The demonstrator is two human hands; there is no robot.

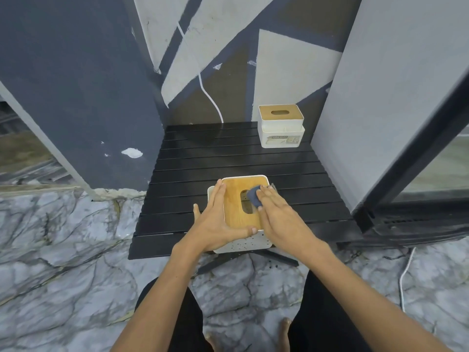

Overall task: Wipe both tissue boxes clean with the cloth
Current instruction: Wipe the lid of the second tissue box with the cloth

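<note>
**Cloth flat on the near box lid, far box standing at the back corner**

I see the near tissue box [239,214] sitting at the front edge of the black slatted table [203,158], right in front of me. It has a white body with dark speckles on the side facing me, rounded corners, and a light wooden lid with an oval slot cut through the middle. The far tissue box [281,127] stands well apart at the back right corner of the table, close to the wall. It is white too, with the same kind of wooden lid and oval slot, a lower tier that steps out wider than the top, and a printed label on its front face.

The cloth [254,196] is a small dark blue-grey pad lying on the near box's lid, partly covering the far end of the slot.

My right hand [276,212] lies palm down along the right side of the lid, fingers straight and close together, fingertips pressing on the cloth. My left hand [215,219] braces the box from the left: fingers extended along the left edge of the lid, thumb stretched across the near edge, so the box corner sits in the wide span between them. Both forearms reach in from below, over the marbled floor [63,237].
</note>
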